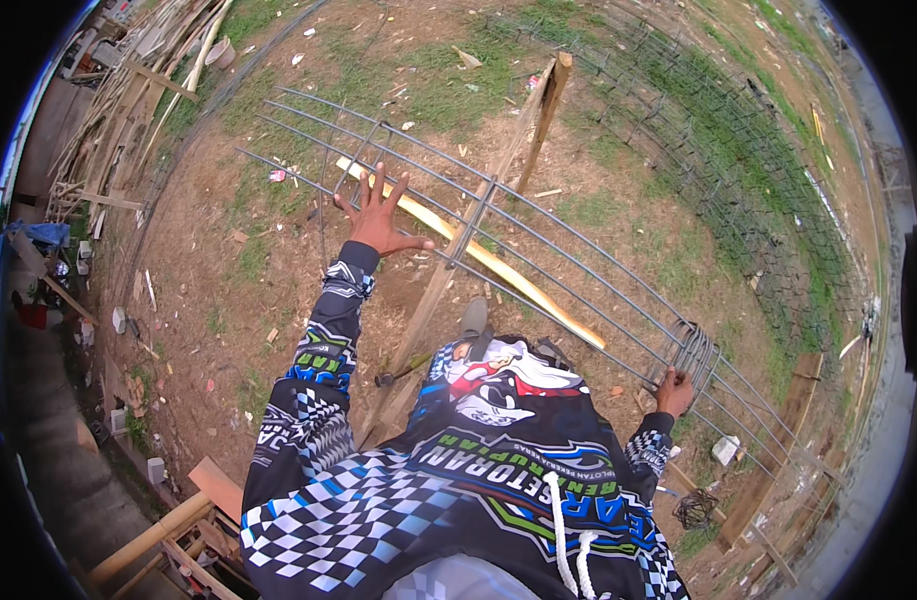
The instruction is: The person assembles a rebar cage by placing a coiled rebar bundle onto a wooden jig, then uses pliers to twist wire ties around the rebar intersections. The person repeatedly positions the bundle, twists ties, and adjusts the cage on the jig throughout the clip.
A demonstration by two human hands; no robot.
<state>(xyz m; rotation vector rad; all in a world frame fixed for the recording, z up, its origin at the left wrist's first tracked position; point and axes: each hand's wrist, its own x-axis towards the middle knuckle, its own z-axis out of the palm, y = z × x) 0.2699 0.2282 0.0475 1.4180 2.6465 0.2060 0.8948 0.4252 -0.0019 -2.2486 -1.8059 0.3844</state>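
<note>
Several long steel reinforcing bars (pixel 568 247) run side by side from upper left to lower right in front of me. My left hand (pixel 380 222) is spread over the near bars toward their left end, fingers apart, holding nothing. Close by it, a single stirrup (pixel 356 160) hangs round the bars. My right hand (pixel 675 391) is closed at the near side of a packed bundle of stirrups (pixel 694 352) that encircles the bars at the right. A wooden crosspiece (pixel 433 290) passes beneath the middle of the bars, its far end against a post (pixel 545 125).
A pale wooden strip (pixel 498 268) shows below the bars. Long rows of tied rebar cages (pixel 718 150) lie on the grass at right. Timber is piled (pixel 128 130) at upper left. A hammer (pixel 398 373) rests by the crosspiece, and coiled wire (pixel 695 510) lies at lower right.
</note>
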